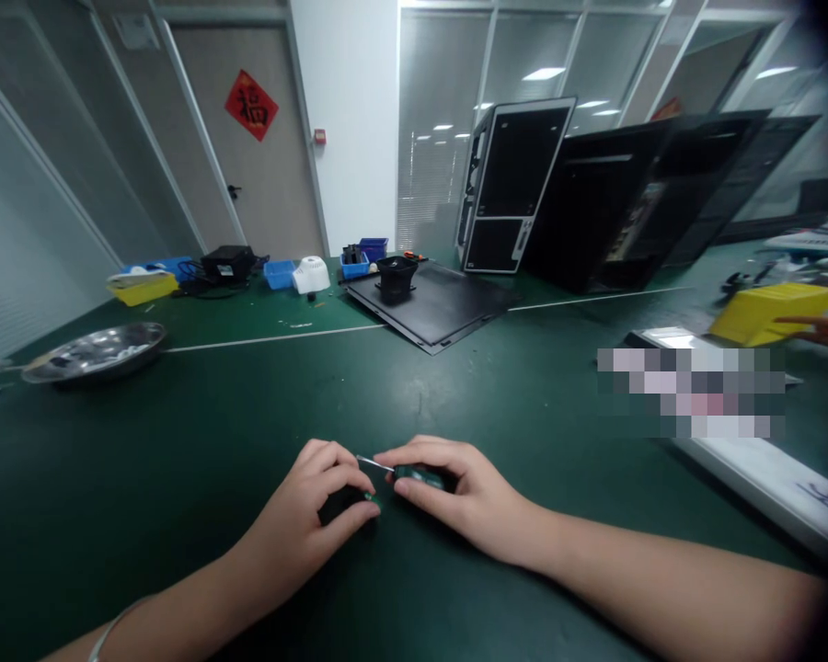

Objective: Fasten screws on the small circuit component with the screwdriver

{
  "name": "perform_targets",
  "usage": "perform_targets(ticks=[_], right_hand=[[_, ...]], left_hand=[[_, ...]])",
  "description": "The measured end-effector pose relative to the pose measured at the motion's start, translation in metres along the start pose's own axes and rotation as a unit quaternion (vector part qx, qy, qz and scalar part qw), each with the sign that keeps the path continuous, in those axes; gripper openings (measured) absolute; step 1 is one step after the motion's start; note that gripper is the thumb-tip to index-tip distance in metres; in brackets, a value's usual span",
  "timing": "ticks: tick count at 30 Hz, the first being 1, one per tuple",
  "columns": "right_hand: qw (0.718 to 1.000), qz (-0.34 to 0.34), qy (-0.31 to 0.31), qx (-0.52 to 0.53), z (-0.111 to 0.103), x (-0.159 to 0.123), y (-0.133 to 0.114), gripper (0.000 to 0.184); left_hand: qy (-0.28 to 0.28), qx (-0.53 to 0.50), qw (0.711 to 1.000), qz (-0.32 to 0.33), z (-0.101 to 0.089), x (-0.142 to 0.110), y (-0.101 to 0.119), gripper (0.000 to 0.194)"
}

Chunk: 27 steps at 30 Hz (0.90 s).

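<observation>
On the worktop (248, 409), the bowl (120, 364) lies left, the panel (448, 308) beyond both hands, the case (524, 165) behind it; the screwdriver (419, 475) is in the right hand (465, 492).

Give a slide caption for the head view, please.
Right hand holding a screwdriver, left hand a small dark object, at a green table.

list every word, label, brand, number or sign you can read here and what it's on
"福" on the red diamond on the door.
Handwriting on the white box: too blurred to read.
Label on the black box: too small to read.
Screwdriver in the right hand: no readable text.
</observation>
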State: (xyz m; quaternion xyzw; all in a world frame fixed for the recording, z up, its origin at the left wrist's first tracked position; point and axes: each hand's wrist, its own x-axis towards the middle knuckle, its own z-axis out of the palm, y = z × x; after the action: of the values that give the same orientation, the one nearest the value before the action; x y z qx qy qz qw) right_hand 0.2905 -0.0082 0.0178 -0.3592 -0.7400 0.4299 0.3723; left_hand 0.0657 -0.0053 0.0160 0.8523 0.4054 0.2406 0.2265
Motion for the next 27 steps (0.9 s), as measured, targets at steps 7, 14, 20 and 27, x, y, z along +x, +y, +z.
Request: perform_targets(ticks=[7, 14, 20, 27], right_hand=[[1.000, -0.006, 0.004, -0.001, 0.0002, 0.0003, 0.0005, 0.025], [1.000, -0.006, 0.004, -0.006, -0.0002, 0.0002, 0.0010, 0.024], [1.000, 0.001, 0.006, -0.008, -0.0008, 0.0000, -0.0003, 0.023], [1.000, 0.007, 0.002, -0.005, -0.0014, -0.0002, -0.0022, 0.023]], left_hand=[[-0.002, 0.003, 1.000, -0.001, 0.0018, -0.0021, -0.0007, 0.016], [-0.016, -0.018, 1.000, -0.014, -0.0010, -0.0006, 0.0007, 0.022], [-0.011, 0.021, 0.999, -0.034, -0.0039, -0.0024, 0.0052, 0.023], [-0.029, 0.087, 0.996, -0.015, -0.0061, -0.0042, 0.0038, 0.033]])
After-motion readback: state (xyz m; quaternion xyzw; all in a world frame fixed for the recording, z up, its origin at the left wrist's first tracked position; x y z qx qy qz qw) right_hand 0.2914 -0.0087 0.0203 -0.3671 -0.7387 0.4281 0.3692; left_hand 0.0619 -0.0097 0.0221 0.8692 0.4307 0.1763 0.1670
